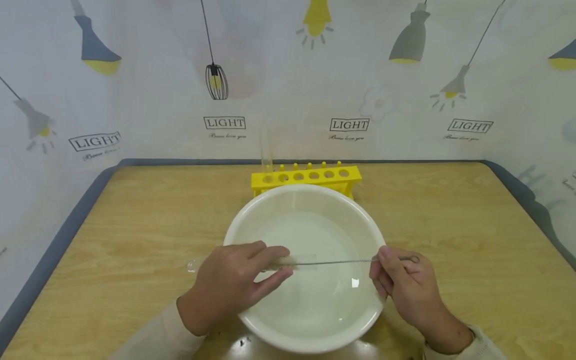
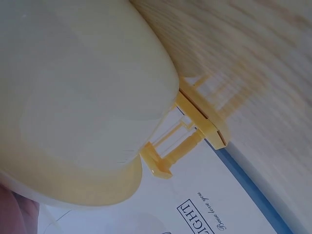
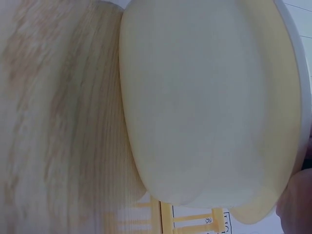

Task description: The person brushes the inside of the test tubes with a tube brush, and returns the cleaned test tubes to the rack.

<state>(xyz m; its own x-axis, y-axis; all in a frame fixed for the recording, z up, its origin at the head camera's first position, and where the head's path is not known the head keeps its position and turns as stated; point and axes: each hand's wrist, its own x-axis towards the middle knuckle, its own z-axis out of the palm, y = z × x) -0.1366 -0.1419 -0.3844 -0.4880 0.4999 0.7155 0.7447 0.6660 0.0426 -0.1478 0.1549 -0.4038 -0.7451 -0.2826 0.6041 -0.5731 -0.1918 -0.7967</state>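
Over the white basin point(image 1: 310, 344), my left hand point(image 1: 229, 275) grips a clear glass test tube point(image 1: 191, 265) lying nearly level. The tube's closed end sticks out to the left of the hand and its mouth points right. Inside the tube, pale bristles of a test tube brush point(image 1: 344, 261) show between my fingers and thumb. My right hand point(image 1: 409, 285) pinches the brush's twisted wire handle near its looped end, beside the basin's right rim. In both wrist views the basin's outer wall point(image 2: 92, 97) fills much of the picture, hiding the tube and brush.
Behind the basin stands a yellow test tube rack point(image 1: 306, 177), with another clear test tube point(image 1: 266, 150) upright in its leftmost hole. Water lies in the basin. Drops wet the wooden table point(image 1: 472, 240) near its front edge. A lamp-printed curtain point(image 1: 288, 100) surrounds the table.
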